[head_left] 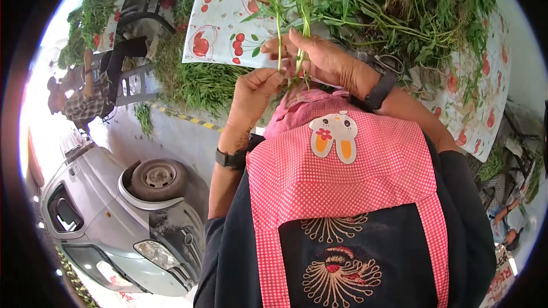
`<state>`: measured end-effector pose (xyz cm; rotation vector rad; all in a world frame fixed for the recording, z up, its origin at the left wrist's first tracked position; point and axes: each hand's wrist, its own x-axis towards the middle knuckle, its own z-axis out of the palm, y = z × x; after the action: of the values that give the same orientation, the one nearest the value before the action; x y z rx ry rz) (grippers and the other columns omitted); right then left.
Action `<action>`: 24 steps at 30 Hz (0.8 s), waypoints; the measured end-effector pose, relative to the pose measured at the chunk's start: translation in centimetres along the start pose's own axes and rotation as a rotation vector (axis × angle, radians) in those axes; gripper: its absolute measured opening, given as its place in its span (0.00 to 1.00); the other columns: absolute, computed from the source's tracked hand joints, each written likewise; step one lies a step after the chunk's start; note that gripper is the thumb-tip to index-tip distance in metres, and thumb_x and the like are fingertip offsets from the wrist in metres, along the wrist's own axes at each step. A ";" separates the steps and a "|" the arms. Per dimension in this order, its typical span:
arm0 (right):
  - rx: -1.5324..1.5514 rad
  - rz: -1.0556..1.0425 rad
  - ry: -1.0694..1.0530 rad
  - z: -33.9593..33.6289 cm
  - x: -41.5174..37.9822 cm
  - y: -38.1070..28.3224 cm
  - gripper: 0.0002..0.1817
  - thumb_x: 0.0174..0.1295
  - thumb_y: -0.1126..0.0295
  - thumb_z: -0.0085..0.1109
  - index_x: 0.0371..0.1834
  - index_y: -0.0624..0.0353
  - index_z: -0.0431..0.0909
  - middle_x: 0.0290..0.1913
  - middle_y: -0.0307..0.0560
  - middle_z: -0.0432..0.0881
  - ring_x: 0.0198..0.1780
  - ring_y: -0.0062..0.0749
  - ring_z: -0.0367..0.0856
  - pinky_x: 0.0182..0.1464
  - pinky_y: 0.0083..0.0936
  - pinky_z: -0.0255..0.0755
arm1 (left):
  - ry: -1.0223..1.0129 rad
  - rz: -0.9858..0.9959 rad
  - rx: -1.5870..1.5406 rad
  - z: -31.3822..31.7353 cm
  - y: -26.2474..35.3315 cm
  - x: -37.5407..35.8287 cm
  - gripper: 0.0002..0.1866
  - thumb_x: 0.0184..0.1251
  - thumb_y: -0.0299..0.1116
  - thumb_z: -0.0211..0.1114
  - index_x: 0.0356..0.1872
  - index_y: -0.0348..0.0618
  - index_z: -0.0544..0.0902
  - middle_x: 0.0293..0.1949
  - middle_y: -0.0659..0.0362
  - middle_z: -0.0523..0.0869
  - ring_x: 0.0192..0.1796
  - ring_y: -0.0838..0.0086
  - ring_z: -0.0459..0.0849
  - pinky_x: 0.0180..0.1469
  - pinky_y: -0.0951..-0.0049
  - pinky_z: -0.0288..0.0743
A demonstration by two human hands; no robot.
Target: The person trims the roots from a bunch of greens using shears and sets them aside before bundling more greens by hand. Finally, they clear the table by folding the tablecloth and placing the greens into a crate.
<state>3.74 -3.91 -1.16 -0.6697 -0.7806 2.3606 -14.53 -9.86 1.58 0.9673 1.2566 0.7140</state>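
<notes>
In the head view my left hand (255,88) pinches the lower end of a thin leafy green stem (279,37) between thumb and fingertips. Close beside it, my right hand (331,60) is curled around a small bunch of thicker green stems (306,14), its thumb in front and its fingers partly hidden behind them. The stems stand upright, leaves toward the table and cut or root ends near my apron (342,194). Both hands are just above the pink checked cloth of the apron, at the table's near edge.
A large heap of leafy plants (399,17) covers much of the cherry-patterned tablecloth (202,23). More greens (211,88) lie on the floor at the left. A grey car (103,194) stands lower left. Seated people (85,94) are at the left and at the far right.
</notes>
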 end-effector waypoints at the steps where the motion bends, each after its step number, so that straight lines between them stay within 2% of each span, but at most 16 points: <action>1: 0.031 -0.041 -0.021 -0.2 0.2 0.1 0.33 0.70 0.44 0.35 0.64 0.62 0.64 0.58 0.47 0.73 0.57 0.30 0.72 0.55 0.30 0.70 | -0.014 0.048 0.129 -0.6 -0.8 -0.1 0.10 0.66 0.32 0.61 0.44 0.39 0.84 0.38 0.62 0.86 0.37 0.83 0.79 0.43 0.80 0.73; 4: 0.072 -0.080 0.012 0.1 0.3 -0.9 0.34 0.69 0.44 0.36 0.63 0.64 0.64 0.56 0.49 0.75 0.55 0.29 0.74 0.53 0.30 0.72 | -0.096 0.024 0.215 -0.9 -1.4 -0.7 0.10 0.66 0.30 0.60 0.44 0.38 0.83 0.40 0.62 0.86 0.38 0.83 0.79 0.43 0.80 0.73; 5: 0.105 -0.042 0.058 0.4 0.0 -1.3 0.31 0.70 0.47 0.38 0.62 0.64 0.65 0.49 0.48 0.78 0.51 0.28 0.76 0.53 0.29 0.72 | -0.098 0.021 0.217 -0.8 -1.4 -0.9 0.10 0.66 0.30 0.60 0.44 0.38 0.83 0.40 0.62 0.86 0.38 0.83 0.79 0.43 0.80 0.73; 6: 0.107 -0.043 0.060 0.0 0.3 -0.9 0.31 0.70 0.47 0.38 0.62 0.64 0.65 0.49 0.48 0.78 0.51 0.28 0.76 0.53 0.29 0.72 | -0.096 0.006 0.214 -0.4 -0.9 -1.1 0.09 0.66 0.28 0.60 0.43 0.36 0.83 0.38 0.61 0.85 0.37 0.83 0.79 0.43 0.81 0.73; 8: 0.121 -0.013 0.013 -1.1 1.0 -0.1 0.27 0.71 0.51 0.39 0.59 0.63 0.68 0.39 0.42 0.78 0.48 0.28 0.76 0.51 0.27 0.73 | -0.093 -0.009 0.209 -0.4 -0.8 -1.1 0.08 0.65 0.25 0.60 0.41 0.33 0.83 0.36 0.60 0.85 0.36 0.84 0.79 0.43 0.82 0.73; 9: 0.122 -0.012 0.013 -0.8 1.0 -0.2 0.27 0.71 0.51 0.39 0.59 0.63 0.68 0.39 0.42 0.78 0.48 0.28 0.76 0.51 0.27 0.73 | -0.136 -0.025 0.215 -0.8 -0.9 -1.1 0.11 0.63 0.26 0.62 0.44 0.33 0.82 0.38 0.59 0.85 0.39 0.82 0.79 0.45 0.81 0.72; 11: 0.181 -0.054 0.102 0.0 1.0 -0.2 0.21 0.71 0.53 0.40 0.49 0.60 0.73 0.32 0.38 0.73 0.42 0.27 0.76 0.48 0.26 0.74 | -0.181 -0.043 0.224 -1.0 -1.4 -1.1 0.14 0.61 0.27 0.64 0.48 0.33 0.80 0.40 0.58 0.84 0.41 0.81 0.79 0.47 0.81 0.72; 13: 0.139 -0.097 0.064 -0.2 1.7 0.9 0.20 0.71 0.53 0.40 0.44 0.59 0.72 0.31 0.38 0.72 0.39 0.27 0.76 0.45 0.26 0.74 | -0.035 0.086 0.248 -0.4 -1.1 -0.6 0.25 0.57 0.30 0.68 0.55 0.32 0.74 0.48 0.55 0.82 0.48 0.79 0.77 0.52 0.78 0.70; 14: 0.091 -0.136 0.023 -0.5 2.2 1.1 0.19 0.71 0.53 0.40 0.39 0.58 0.72 0.30 0.38 0.71 0.37 0.27 0.75 0.42 0.26 0.75 | -0.138 0.096 0.273 0.1 -0.3 0.1 0.30 0.53 0.31 0.70 0.57 0.31 0.71 0.50 0.56 0.79 0.50 0.76 0.76 0.55 0.75 0.69; 16: 0.078 -0.134 0.038 0.3 2.2 1.2 0.16 0.70 0.55 0.44 0.35 0.56 0.70 0.29 0.38 0.71 0.33 0.26 0.74 0.32 0.27 0.73 | -0.114 0.011 0.253 1.5 -1.0 1.4 0.22 0.57 0.29 0.66 0.51 0.31 0.74 0.45 0.59 0.79 0.46 0.77 0.76 0.51 0.75 0.71; 17: 0.103 -0.105 0.085 0.4 2.3 1.2 0.15 0.70 0.56 0.45 0.37 0.56 0.71 0.29 0.37 0.71 0.33 0.26 0.74 0.32 0.25 0.73 | -0.124 0.037 -0.005 1.9 -3.1 2.5 0.16 0.60 0.27 0.62 0.49 0.31 0.74 0.37 0.61 0.79 0.40 0.78 0.76 0.46 0.78 0.72; 18: 0.131 -0.074 0.131 0.3 2.4 1.2 0.14 0.69 0.57 0.47 0.39 0.56 0.72 0.29 0.37 0.72 0.33 0.26 0.74 0.33 0.24 0.73 | -0.144 -0.115 0.010 2.7 -0.7 1.8 0.11 0.67 0.30 0.56 0.48 0.37 0.77 0.27 0.69 0.78 0.27 0.86 0.71 0.28 0.83 0.64; 20: 0.099 -0.085 0.136 0.3 2.0 0.7 0.14 0.69 0.57 0.47 0.39 0.57 0.73 0.30 0.37 0.73 0.33 0.24 0.74 0.34 0.22 0.72 | -0.110 -0.177 0.301 1.6 -0.5 2.0 0.20 0.66 0.31 0.57 0.55 0.29 0.71 0.32 0.60 0.81 0.31 0.80 0.76 0.36 0.78 0.71; 21: 0.080 -0.073 0.143 0.5 1.8 0.6 0.14 0.69 0.58 0.48 0.40 0.57 0.75 0.32 0.36 0.75 0.33 0.22 0.74 0.34 0.20 0.71 | 0.001 0.032 0.381 1.9 -0.1 1.2 0.27 0.67 0.34 0.56 0.64 0.31 0.64 0.30 0.59 0.80 0.29 0.80 0.74 0.34 0.75 0.71; 22: 0.074 -0.086 0.140 1.8 1.2 -0.2 0.14 0.69 0.58 0.48 0.40 0.57 0.75 0.32 0.36 0.75 0.33 0.22 0.74 0.34 0.20 0.71 | 0.027 0.030 0.578 1.9 1.6 0.2 0.31 0.68 0.34 0.54 0.69 0.35 0.55 0.29 0.60 0.78 0.31 0.80 0.72 0.35 0.73 0.71; 24: -0.396 -0.218 0.009 4.5 -0.1 -2.7 0.14 0.68 0.59 0.49 0.40 0.58 0.77 0.33 0.35 0.77 0.33 0.17 0.73 0.36 0.17 0.70 | 0.058 0.138 0.553 1.2 2.2 -1.6 0.27 0.70 0.37 0.51 0.66 0.35 0.61 0.26 0.63 0.74 0.29 0.81 0.68 0.33 0.74 0.69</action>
<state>2.07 -3.83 3.81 -0.7120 -1.2678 2.0221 -13.57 -10.51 4.31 1.5032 1.4841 0.5073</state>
